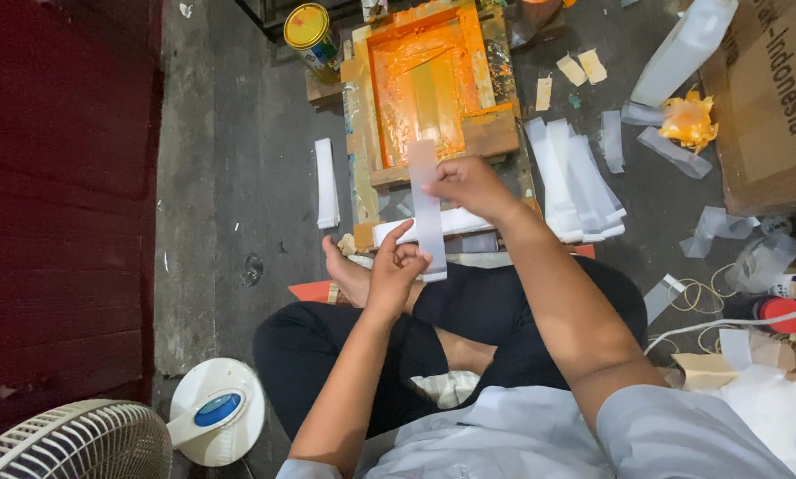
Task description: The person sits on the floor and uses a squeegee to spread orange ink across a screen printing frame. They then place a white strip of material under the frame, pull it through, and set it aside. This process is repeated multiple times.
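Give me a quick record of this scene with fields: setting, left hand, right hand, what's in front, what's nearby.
setting: person sitting cross-legged on a grey floor
left hand: pinches the lower end of a white strip
right hand: grips the same strip higher up
in front: wooden printing frame smeared with orange ink
nearby: pile of white strips, paint can, cardboard box, white fan

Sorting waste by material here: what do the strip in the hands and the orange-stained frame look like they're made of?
The strip, held by the left hand and right hand, looks like thin translucent plastic film: pale, slightly glossy, see-through. The frame seems to be wood, going by its bare brown edge, coated in glossy orange ink.
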